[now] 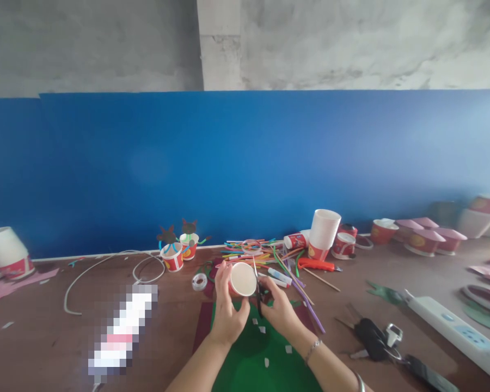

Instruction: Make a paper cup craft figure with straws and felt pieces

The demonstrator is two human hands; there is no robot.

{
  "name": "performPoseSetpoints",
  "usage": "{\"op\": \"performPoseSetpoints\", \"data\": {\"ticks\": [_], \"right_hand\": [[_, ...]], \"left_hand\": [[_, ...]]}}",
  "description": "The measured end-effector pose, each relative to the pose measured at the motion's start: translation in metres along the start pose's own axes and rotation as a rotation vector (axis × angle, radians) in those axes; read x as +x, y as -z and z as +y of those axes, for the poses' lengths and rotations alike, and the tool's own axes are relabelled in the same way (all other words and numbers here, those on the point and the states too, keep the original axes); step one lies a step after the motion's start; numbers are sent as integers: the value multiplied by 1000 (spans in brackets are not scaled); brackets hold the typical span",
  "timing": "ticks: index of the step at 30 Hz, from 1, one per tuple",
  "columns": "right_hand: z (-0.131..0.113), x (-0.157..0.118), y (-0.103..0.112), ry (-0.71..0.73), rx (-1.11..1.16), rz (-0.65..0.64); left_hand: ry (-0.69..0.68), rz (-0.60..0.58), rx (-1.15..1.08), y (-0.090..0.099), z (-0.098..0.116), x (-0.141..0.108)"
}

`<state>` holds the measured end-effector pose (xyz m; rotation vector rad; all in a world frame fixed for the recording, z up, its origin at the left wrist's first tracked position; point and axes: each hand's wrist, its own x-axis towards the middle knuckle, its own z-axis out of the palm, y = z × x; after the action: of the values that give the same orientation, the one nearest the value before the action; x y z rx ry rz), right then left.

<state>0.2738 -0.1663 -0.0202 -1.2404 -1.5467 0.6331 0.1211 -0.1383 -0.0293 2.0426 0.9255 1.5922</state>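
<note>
Holding pale, red-sided cup [243, 279], left grip [229, 317] curled; right grip [278, 309] clasping scissors [258, 299].

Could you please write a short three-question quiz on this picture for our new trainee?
1. Multiple choice: what does the right hand hold?
a) a marker
b) scissors
c) a bunch of keys
2. True or false: the left hand holds a paper cup with a round end facing the camera.
3. Fill in the blank: small white scraps lie on a ____ sheet below the hands.

Key:
1. b
2. True
3. green
</note>
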Motion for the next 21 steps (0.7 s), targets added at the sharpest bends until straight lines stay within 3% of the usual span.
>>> {"op": "performPoseSetpoints", "data": {"ticks": [7, 11, 14, 17, 21], "right_hand": [[-12, -1, 1, 11, 25, -80], [-16, -1, 3, -143, 227, -133], [-15, -2, 10, -346, 500, -368], [-13, -3, 20, -442, 679, -601], [-10, -4, 27, -480, 741, -690]], "left_hand": [[-28, 127, 79, 0, 1, 7], [79, 191, 85, 3, -10, 10], [170, 247, 73, 11, -20, 14], [191, 238, 59, 19, -27, 18], [165, 191, 23, 23, -30, 19]]}}
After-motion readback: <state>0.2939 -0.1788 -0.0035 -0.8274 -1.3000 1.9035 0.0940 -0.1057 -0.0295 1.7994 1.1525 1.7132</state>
